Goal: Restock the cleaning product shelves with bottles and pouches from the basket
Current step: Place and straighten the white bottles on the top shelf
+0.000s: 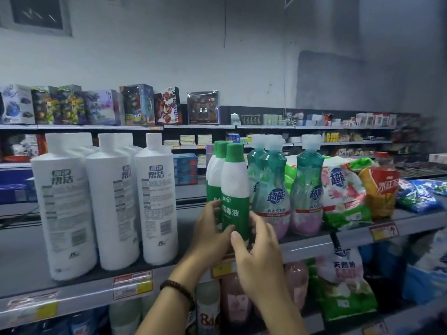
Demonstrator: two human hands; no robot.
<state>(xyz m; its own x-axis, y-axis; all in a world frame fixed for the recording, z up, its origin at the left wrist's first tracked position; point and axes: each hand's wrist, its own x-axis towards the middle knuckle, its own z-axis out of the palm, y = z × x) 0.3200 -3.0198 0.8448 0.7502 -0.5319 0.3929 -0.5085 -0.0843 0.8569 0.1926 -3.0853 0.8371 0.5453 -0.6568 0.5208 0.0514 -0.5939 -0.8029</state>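
Two-handed hold on the front green-capped bottle point(235, 187), upright on the shelf point(24, 257); gripped by left hand point(210, 232) and right hand point(258, 257) from either side, fingers point(214, 205) curled against its label. Flanked by white bottles point(156, 199) leftward, teal bottles point(273, 189) rightward.

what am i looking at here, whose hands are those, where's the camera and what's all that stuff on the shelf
No machine here: a person is restocking a shop with bare hands. The one picture comes from a wide-angle camera worn on the person's head, looking forward and down, so the arms enter from the bottom. The left hand, with a bead bracelet at its wrist, and the right hand both curl their fingers around an upright green-and-white bottle at the front of the grey shelf. To its left stand tall white bottles; to its right teal bottles with pale caps, then a flowery pouch.
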